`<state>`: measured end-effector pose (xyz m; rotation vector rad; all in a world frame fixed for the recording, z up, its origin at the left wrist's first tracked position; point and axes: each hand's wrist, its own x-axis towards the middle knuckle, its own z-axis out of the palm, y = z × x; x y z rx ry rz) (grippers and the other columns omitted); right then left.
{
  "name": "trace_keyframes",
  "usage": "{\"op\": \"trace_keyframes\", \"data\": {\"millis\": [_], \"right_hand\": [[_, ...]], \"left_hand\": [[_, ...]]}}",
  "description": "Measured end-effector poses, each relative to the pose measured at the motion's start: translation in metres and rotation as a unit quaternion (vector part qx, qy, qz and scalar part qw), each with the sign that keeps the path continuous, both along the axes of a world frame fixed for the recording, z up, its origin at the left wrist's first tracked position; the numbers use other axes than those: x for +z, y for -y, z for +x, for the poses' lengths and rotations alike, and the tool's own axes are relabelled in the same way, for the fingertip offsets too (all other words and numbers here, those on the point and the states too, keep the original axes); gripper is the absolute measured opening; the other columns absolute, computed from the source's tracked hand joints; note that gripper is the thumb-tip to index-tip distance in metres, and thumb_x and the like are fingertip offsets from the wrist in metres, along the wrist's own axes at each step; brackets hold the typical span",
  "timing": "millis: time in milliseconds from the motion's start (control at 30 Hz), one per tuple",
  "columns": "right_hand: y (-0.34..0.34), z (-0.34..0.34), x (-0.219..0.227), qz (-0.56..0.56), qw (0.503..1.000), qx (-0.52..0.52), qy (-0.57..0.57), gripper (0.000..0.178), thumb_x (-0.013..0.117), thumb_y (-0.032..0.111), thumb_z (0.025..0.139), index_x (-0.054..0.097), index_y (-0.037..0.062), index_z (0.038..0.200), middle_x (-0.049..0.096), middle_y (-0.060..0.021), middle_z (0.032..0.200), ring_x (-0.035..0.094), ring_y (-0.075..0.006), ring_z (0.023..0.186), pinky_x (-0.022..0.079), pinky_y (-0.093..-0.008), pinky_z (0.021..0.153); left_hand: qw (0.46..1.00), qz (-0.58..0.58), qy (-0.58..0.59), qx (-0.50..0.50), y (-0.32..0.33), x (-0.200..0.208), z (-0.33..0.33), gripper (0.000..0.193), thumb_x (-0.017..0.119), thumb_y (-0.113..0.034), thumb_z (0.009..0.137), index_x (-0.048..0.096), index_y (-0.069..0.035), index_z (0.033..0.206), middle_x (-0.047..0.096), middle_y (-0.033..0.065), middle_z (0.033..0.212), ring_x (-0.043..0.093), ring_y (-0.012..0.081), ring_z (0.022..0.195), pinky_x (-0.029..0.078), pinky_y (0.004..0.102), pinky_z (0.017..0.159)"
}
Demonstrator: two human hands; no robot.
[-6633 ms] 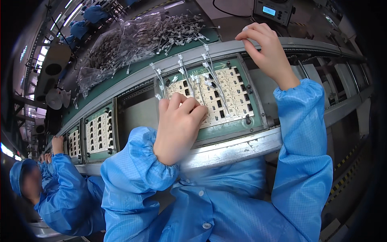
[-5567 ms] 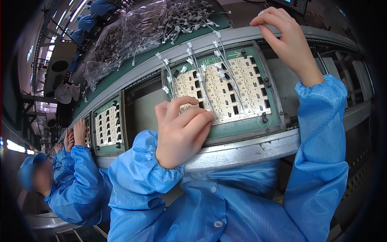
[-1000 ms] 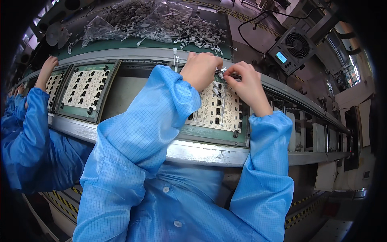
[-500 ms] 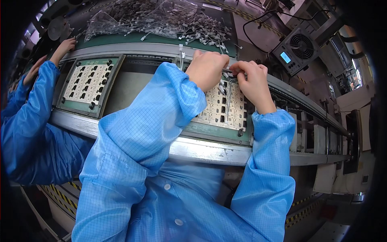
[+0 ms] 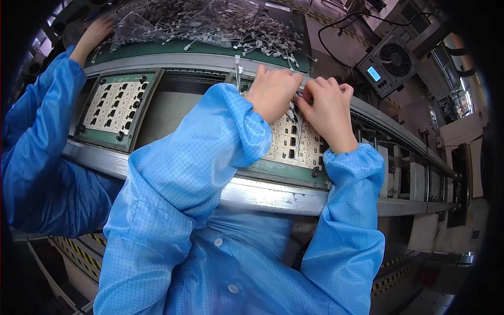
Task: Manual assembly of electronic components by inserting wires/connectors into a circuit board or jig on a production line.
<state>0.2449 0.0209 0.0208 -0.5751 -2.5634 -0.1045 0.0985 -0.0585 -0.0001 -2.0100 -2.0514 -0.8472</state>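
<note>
My left hand [image 5: 274,94] is closed over the far part of a panel of pale circuit boards [image 5: 278,147], its fingertips largely hidden. Close beside it my right hand [image 5: 332,111] has its thumb and fingers pinched together. White connector wires [image 5: 299,134] run from between the two hands down over the boards, and both hands appear to grip them at the fingertips. Rows of small black parts sit on the panel, which rests in a green carrier [image 5: 283,172]. Another white wire with a connector [image 5: 238,65] stands up left of my left hand.
A heap of white connector wires [image 5: 220,26] lies beyond the metal rail. On the left, another carrier [image 5: 107,137] holds a similar panel, near a co-worker's hand [image 5: 94,34] and blue sleeve. A box with a fan and lit screen [image 5: 387,64] stands at right.
My hands stay close together over the panel, the right fingers curling in more. The wires between them have shifted slightly. The co-worker's hand has moved up toward the wire heap.
</note>
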Motion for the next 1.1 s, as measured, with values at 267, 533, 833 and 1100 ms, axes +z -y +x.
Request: {"op": "trace_keyframes", "data": {"millis": [267,533,833,1100], "right_hand": [[0.006,0.000,0.004,0.018,0.994,-0.076,0.075,0.017,0.071,0.024,0.078,0.067,0.0084,0.073,0.059,-0.0038,0.088,0.053,-0.0244,0.094,0.032,-0.0441,0.087],[-0.001,0.009,0.015,-0.075,0.996,-0.022,0.036,0.014,0.071,0.022,0.079,0.066,0.0094,0.078,0.057,-0.0029,0.088,0.052,-0.0237,0.095,0.031,-0.0405,0.088],[-0.006,0.001,-0.003,-0.108,0.994,-0.030,0.013,0.013,0.071,0.021,0.081,0.067,0.0113,0.088,0.056,-0.0023,0.089,0.052,-0.0229,0.096,0.031,-0.0392,0.089],[-0.003,0.002,0.000,-0.092,0.995,0.003,0.033,0.018,0.067,0.020,0.085,0.071,0.0167,0.103,0.055,-0.0028,0.094,0.050,-0.0223,0.100,0.032,-0.0396,0.093]], "left_hand": [[1.000,0.002,0.009,0.018,0.002,-0.002,0.001,0.018,0.055,0.004,0.081,0.062,-0.008,0.094,0.067,0.0088,0.086,0.065,0.0317,0.089,0.038,0.0448,0.082],[0.999,-0.020,0.030,-0.001,0.000,-0.003,0.001,0.023,0.065,0.001,0.076,0.062,-0.008,0.097,0.070,0.0105,0.086,0.068,0.0321,0.090,0.038,0.0509,0.086],[0.992,-0.033,0.100,0.064,0.008,0.021,-0.023,0.012,0.062,-0.014,0.081,0.071,-0.015,0.089,0.072,0.0076,0.084,0.068,0.0310,0.088,0.039,0.0514,0.088],[0.941,-0.168,-0.044,0.291,0.027,0.040,-0.070,0.033,0.072,-0.037,0.083,0.072,-0.014,0.105,0.072,0.0085,0.103,0.059,0.0315,0.111,0.037,0.0538,0.091]]}}
